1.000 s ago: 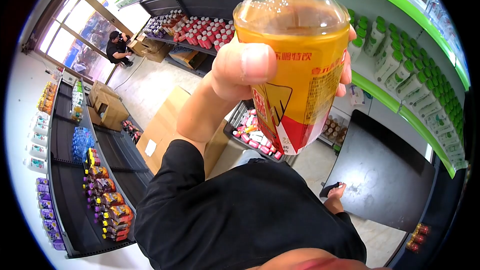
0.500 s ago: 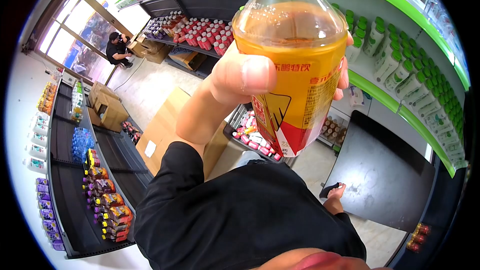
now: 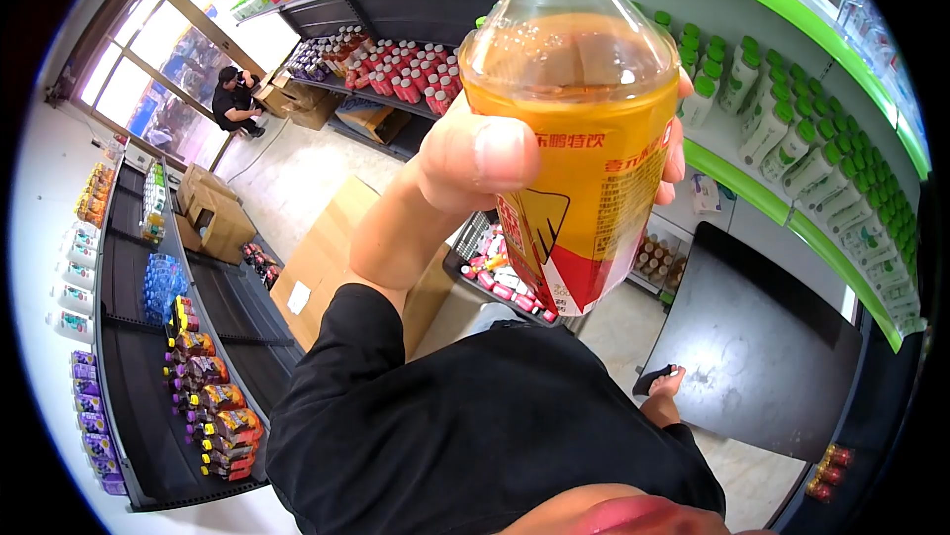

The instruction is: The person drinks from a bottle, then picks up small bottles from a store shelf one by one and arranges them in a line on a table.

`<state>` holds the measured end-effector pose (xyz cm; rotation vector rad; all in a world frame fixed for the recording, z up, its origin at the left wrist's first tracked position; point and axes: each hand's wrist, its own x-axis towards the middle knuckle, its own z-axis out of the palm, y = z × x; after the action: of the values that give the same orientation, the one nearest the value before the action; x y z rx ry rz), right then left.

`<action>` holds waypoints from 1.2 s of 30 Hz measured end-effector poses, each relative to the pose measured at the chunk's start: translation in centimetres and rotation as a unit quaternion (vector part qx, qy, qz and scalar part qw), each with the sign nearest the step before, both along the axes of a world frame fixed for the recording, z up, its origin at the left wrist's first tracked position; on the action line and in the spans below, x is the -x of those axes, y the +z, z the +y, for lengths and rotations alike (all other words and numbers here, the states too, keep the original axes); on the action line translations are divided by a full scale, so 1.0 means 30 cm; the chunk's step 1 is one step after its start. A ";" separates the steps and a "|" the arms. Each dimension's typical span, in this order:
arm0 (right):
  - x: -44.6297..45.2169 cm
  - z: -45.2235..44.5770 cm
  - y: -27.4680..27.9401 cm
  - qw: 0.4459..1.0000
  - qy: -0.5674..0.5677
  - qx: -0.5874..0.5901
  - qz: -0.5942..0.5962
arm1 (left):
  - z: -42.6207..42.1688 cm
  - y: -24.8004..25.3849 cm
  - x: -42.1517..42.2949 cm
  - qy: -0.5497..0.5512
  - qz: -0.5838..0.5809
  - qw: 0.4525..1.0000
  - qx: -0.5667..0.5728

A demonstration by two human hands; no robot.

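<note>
My left hand (image 3: 475, 154) is wrapped round a drink bottle (image 3: 584, 159) and holds it up close to the camera, slightly tilted. The bottle has a white cap, clear shoulders, amber liquid and a yellow and red label. My thumb lies across its left front; fingertips show at its right side. Lower down, my right hand (image 3: 665, 384) is closed beside the left edge of a dark flat panel (image 3: 762, 347). A small black piece is at its fingers, and I cannot make out what it is.
Green-edged shelves (image 3: 752, 179) with green-capped white bottles curve along the right. Dark shelves (image 3: 139, 357) with drinks stand left. A cardboard box (image 3: 322, 248) and a crate (image 3: 465, 278) of pink-red bottles lie below. A person in black (image 3: 236, 104) crouches near the glass doors.
The bottle in my left hand has shifted slightly down and left, bringing more of its white cap into view. My right hand stays about where it was.
</note>
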<state>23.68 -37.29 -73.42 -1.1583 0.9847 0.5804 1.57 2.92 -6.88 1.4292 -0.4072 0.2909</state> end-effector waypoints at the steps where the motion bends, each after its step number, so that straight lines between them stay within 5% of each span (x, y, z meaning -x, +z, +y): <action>1: -0.004 -0.007 -0.016 1.000 0.002 -0.003 -0.004 | -0.002 0.000 0.000 -0.003 0.000 1.000 0.005; 23: -0.001 -0.010 -0.024 0.999 -0.006 -0.025 -0.024 | -0.038 -0.017 0.008 -0.025 -0.026 0.998 0.053; 28: -0.025 0.025 -0.123 0.980 0.022 -0.177 -0.089 | -0.026 -0.044 0.007 -0.052 -0.063 0.993 0.087; 32: -0.034 0.376 0.377 0.917 0.062 -0.322 -0.227 | -0.033 -0.088 -0.007 -0.052 -0.065 0.991 0.108; 34: -0.019 0.545 0.771 0.821 0.120 -0.450 -0.330 | -0.093 -0.058 0.018 0.091 -0.017 0.995 0.039; 35: -0.020 0.601 0.928 0.744 0.173 -0.506 -0.400 | -0.115 -0.057 0.022 0.079 0.033 0.994 0.065; 36: 0.005 0.642 1.090 0.718 0.181 -0.508 -0.441 | -0.117 -0.081 -0.018 0.000 -0.047 0.996 0.079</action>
<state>23.53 -18.03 -40.73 -0.4474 -0.4393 0.6315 2.11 -0.59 -9.32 1.2646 -0.4511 0.3841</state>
